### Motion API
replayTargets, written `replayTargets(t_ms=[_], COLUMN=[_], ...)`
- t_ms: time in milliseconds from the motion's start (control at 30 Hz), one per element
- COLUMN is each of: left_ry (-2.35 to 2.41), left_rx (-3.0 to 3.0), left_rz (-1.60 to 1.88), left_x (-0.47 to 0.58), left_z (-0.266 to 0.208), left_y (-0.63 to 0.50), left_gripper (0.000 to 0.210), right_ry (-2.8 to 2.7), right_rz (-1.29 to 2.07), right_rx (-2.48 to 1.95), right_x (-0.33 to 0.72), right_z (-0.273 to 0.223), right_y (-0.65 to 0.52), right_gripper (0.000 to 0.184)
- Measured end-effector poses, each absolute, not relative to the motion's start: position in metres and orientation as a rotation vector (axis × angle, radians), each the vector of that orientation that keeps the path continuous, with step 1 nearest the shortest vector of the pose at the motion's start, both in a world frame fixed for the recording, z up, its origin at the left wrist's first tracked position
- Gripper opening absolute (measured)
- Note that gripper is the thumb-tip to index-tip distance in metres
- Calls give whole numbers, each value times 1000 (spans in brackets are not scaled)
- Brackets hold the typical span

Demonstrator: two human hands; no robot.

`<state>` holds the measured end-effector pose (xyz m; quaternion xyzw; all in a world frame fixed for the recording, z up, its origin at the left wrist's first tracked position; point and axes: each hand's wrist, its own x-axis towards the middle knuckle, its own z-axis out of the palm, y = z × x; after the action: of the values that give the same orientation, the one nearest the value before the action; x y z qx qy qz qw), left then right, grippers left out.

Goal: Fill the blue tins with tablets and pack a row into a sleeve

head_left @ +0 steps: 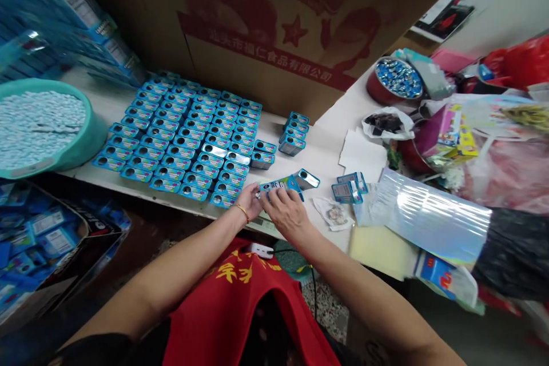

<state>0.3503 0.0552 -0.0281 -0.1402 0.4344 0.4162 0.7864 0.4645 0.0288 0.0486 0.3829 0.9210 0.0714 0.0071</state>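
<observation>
My right hand (288, 211) is wrapped over a small blue tin (281, 185), which lies tilted on its side with one end toward my left hand. My left hand (249, 199) is cupped palm-up at that end, its fingers curled around a few small white candies. Just behind my right hand another blue tin (307, 179) leans on the table. To the left stand rows of upright blue tins (189, 143) with dark round holes in most tops. Under my hands there is a pale device, perhaps a scale (263, 223), mostly covered.
A green tub (96, 137) full of small white candies is at the left. A large cardboard box (274, 23) walls off the back. Two tins (347, 190), crumpled paper (334, 214) and a shiny sheet (446, 214) lie rightward. Below left, a carton (98, 234) holds more blue tins.
</observation>
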Motion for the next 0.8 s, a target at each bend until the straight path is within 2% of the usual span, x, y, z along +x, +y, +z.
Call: replayTargets(t_ms=[133, 300, 500, 800], left_ry=[903, 930, 929, 904], left_rx=[-289, -286, -287, -266], left_rz=[864, 916, 817, 838], left_x=[353, 351, 358, 360], left_z=[-30, -34, -39, -37], left_y=[55, 53, 49, 52], left_gripper=[18, 13, 14, 15], right_ry=[2879, 2813, 2898, 2799], right_rz=[236, 200, 238, 171], right_rx=[1128, 1371, 1265, 1522], right_x=[466, 480, 479, 492], right_z=[46, 47, 43, 49], right_y=[26, 18, 5, 3], right_gripper=[29, 30, 33, 35])
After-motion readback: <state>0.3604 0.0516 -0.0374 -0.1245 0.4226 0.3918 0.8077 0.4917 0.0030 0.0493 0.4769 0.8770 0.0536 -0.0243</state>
